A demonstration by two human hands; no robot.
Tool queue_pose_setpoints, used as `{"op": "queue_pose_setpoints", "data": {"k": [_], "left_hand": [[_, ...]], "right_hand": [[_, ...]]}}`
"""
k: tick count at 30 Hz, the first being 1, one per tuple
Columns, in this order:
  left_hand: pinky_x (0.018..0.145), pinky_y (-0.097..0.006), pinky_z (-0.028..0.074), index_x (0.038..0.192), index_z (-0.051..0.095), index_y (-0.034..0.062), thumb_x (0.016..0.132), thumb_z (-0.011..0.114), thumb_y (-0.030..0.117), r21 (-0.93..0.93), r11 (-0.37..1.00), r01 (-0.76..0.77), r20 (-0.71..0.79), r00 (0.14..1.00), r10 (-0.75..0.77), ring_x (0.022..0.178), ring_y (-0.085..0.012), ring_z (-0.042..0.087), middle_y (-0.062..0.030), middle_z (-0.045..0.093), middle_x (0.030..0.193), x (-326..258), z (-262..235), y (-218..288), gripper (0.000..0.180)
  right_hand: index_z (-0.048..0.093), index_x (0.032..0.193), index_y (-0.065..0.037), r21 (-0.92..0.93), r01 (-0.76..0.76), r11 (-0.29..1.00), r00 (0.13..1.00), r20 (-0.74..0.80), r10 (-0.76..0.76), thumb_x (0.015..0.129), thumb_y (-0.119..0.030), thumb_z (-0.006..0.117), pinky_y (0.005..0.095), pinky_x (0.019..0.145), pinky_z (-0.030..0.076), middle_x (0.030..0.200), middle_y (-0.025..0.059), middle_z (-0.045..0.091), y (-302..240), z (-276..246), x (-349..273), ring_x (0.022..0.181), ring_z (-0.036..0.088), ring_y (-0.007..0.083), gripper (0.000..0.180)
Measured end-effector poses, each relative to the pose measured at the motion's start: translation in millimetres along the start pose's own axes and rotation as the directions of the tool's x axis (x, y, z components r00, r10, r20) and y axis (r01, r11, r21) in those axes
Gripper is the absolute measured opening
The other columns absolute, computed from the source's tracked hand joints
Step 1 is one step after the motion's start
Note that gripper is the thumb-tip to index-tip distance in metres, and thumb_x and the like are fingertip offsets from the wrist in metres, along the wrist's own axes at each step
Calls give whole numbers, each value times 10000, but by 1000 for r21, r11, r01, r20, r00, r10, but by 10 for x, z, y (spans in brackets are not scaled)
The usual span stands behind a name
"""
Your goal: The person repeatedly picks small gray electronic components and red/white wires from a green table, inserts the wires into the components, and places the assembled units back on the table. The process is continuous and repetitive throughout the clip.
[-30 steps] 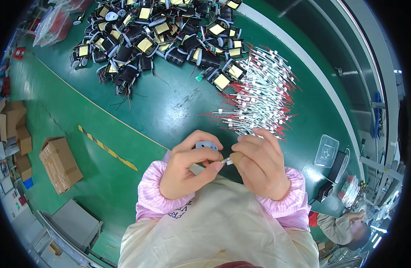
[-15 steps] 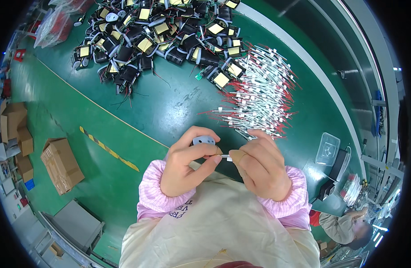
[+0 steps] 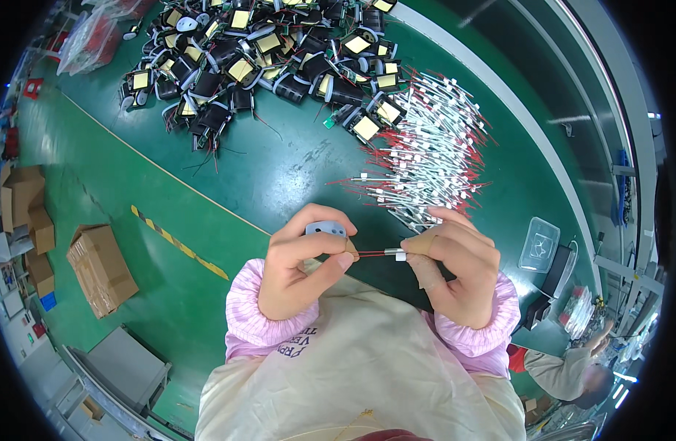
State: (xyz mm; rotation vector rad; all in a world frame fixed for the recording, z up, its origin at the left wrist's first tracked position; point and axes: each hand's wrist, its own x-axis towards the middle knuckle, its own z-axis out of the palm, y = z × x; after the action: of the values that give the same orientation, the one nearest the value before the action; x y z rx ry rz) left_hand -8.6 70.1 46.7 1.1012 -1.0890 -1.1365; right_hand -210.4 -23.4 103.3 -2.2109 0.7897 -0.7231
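Holding positions were recorded from the head view. A small grey plastic part with round holes [image 3: 325, 229] is gripped in the left hand [image 3: 297, 275], fingers curled closed around it, thumb pressed against the forefinger at the part's right side. One slim white-sleeved component with red wire leads [image 3: 382, 254] is pinched at its white end in the right hand [image 3: 452, 272], thumb and forefinger closed on it, the remaining fingers folded loosely. The red lead end of this component runs leftward and meets the left thumb tip; whether it enters the grey part cannot be told. Both hands are held close together, just above a cream-coloured apron [image 3: 367, 367], at the near edge of the green work table [image 3: 228, 184]. Pink elasticated sleeve cuffs [image 3: 268, 323] are seen on both wrists.

A loose heap of the same white-sleeved, red-leaded components [image 3: 433, 162] lies on the table just beyond the right hand. A larger pile of black wound coils with yellow tape tops [image 3: 257, 59] lies farther away, toward the upper left. A clear plastic tray [image 3: 538, 244] sits at the right, past the table's pale edge. Brown cardboard boxes [image 3: 99, 268] stand on the floor at the left. A second person [image 3: 573, 371] is partly visible at the lower right, well apart from the hands.
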Motion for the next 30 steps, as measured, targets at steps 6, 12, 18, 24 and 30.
{"op": "queue_pose_setpoints", "data": {"k": [6,12,18,24,30], "left_hand": [[753,-349,510,843,668,-78,840,564,32,-180,983,-31,-181,984,-2,812,-253,633,-238,561,1066,-33,119,4,151],[761,-312,502,929,695,-52,832,614,-34,-122,991,-61,-89,995,50,893,-205,615,-183,577,1081,-29,177,1,127],[734,-303,504,934,705,-23,825,643,-15,-13,998,-68,-56,996,67,857,-207,623,-163,583,1083,-21,170,43,126],[636,-286,502,902,699,-13,804,654,-27,159,977,-141,-59,987,152,763,-208,624,-160,579,1069,-1,188,38,108],[598,-292,488,864,672,-9,793,651,-35,210,952,-223,11,974,226,738,-203,613,-167,566,1053,0,121,58,79]], "right_hand": [[621,1053,2,635,-335,696,866,-83,493,681,34,786,333,906,449,977,95,624,-6,180,-11,997,576,205,408],[678,978,0,659,-272,701,952,80,295,720,61,756,277,731,451,898,79,616,-62,375,-60,841,579,165,276],[709,910,17,680,-290,674,922,12,386,733,88,734,245,655,440,853,76,615,-88,441,-89,752,568,140,193],[706,906,19,719,-253,647,929,-6,369,736,108,717,244,663,439,870,80,606,-67,467,-90,773,565,138,193],[701,890,5,706,-295,644,952,157,263,733,77,729,249,671,443,887,81,592,3,306,-20,781,570,140,175]]}}
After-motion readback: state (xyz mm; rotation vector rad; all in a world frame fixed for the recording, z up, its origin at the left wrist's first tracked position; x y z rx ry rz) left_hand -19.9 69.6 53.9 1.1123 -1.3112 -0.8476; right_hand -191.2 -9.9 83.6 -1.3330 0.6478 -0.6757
